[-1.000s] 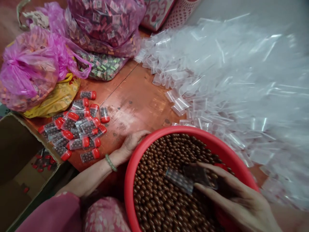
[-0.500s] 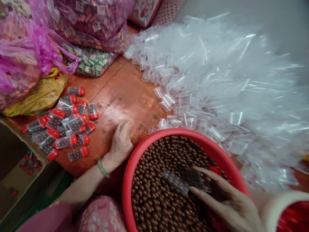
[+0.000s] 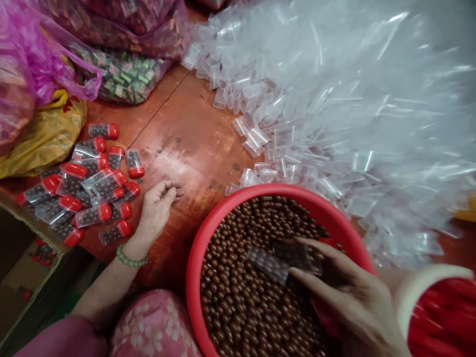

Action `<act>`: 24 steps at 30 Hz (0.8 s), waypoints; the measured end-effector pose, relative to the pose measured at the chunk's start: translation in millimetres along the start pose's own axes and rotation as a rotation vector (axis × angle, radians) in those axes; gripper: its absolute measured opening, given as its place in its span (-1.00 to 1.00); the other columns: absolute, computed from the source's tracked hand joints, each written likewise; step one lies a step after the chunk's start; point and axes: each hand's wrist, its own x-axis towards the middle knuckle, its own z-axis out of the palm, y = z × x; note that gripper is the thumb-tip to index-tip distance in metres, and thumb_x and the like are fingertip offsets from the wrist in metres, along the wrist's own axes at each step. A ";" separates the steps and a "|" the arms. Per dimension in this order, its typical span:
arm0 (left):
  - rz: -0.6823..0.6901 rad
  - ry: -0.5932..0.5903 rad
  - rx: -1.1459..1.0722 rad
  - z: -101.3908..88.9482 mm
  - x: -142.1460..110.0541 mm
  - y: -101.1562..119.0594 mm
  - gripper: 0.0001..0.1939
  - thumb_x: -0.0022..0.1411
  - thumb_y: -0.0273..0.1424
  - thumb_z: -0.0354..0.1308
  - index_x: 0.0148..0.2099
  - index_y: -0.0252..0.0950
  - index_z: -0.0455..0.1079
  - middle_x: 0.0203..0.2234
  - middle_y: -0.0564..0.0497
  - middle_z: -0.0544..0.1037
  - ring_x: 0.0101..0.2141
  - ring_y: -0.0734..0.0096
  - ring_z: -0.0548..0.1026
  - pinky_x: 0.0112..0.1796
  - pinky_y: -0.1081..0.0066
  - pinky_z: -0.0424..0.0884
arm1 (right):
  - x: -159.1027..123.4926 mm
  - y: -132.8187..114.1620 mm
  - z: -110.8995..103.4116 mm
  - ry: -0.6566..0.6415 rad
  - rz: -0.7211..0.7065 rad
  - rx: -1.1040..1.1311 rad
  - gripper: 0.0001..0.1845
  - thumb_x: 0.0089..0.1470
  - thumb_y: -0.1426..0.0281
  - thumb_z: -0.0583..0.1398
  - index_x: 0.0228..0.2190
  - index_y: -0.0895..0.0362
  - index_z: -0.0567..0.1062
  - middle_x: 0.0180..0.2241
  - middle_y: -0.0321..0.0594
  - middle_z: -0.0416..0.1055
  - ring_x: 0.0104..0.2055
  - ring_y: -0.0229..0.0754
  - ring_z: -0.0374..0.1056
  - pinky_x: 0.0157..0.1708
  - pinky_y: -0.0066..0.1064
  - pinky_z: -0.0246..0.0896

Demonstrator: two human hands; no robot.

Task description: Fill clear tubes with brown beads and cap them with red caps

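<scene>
left hand (image 3: 158, 203), moved leftward, curls loosely, empty; right hand (image 3: 312, 258), partly closed, holds a slim clear tube (image 3: 267, 265).

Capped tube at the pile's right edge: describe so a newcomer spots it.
From the red basin, go left past the left hand to the red-capped tubes. The target tube lies at their right edge, cap toward the picture's bottom; its left neighbour has its cap up.
</scene>
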 end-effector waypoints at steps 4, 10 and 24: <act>0.108 -0.027 0.109 -1.1 -8.7 27.8 -0.80 0.16 -0.33 0.16 -0.21 -0.33 0.45 -0.31 0.00 0.57 -0.29 0.44 0.54 -0.16 0.39 0.46 | -0.6 -11.2 5.0 0.022 -0.097 0.020 -0.52 -0.18 0.23 0.39 -0.15 0.03 0.52 -0.11 -0.15 0.54 -0.07 0.03 0.48 0.08 -0.10 0.33; 0.390 -0.235 0.468 20.3 -37.8 72.0 -0.81 0.26 -0.35 0.11 -0.10 -0.25 0.46 -0.22 0.03 0.57 -0.19 0.40 0.53 -0.08 0.38 0.45 | 5.9 -13.7 0.4 -0.022 -0.351 0.099 -0.45 -0.10 0.26 0.37 -0.03 0.06 0.46 -0.02 -0.16 0.50 0.04 -0.05 0.41 0.14 -0.13 0.24; 0.868 -1.254 1.488 112.1 -47.3 74.7 -0.71 0.18 -0.47 0.13 -0.02 -0.39 0.36 -0.09 -0.16 0.46 -0.05 0.13 0.40 -0.01 0.16 0.37 | 5.0 -9.6 -11.3 0.002 -0.577 0.080 -0.45 0.00 0.24 0.32 0.04 0.09 0.44 -0.01 -0.15 0.48 0.02 -0.04 0.41 0.09 -0.18 0.27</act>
